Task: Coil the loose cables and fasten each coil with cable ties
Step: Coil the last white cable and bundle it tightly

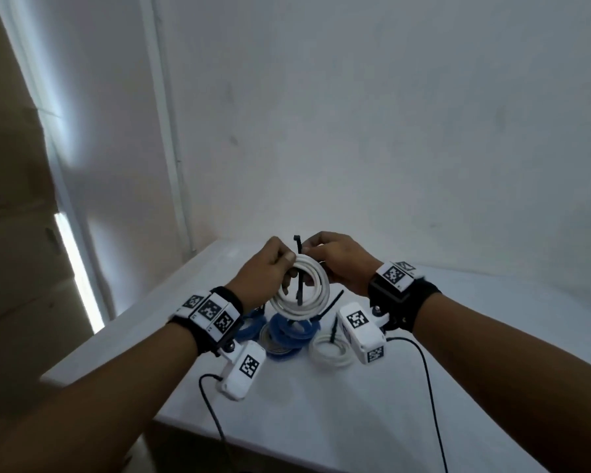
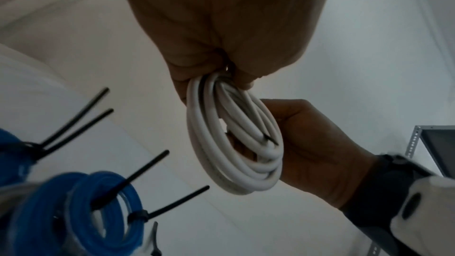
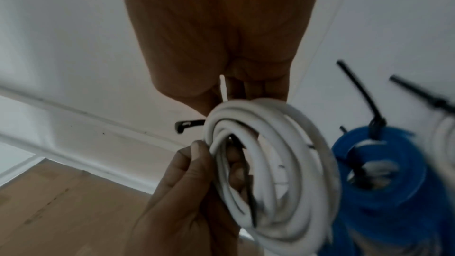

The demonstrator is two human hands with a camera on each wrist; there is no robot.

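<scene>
While both hands hold it above the table (image 1: 321, 421), the white coil (image 1: 302, 291) is gripped by the left hand (image 1: 270, 268) and the right hand (image 1: 338, 264), whose fingers pinch a black cable tie (image 1: 300, 285) at its top. Below lie 2 blue coils (image 1: 292, 331) and 1 tied white coil (image 1: 328, 349).

hidden and unclear parts
the black cable tie (image 1: 299, 268) is partly hidden behind the white coil (image 1: 302, 295); the blue coils (image 3: 379, 172) are blurred, cut by the edge; the right hand (image 1: 338, 264) fingertips are hidden.
</scene>
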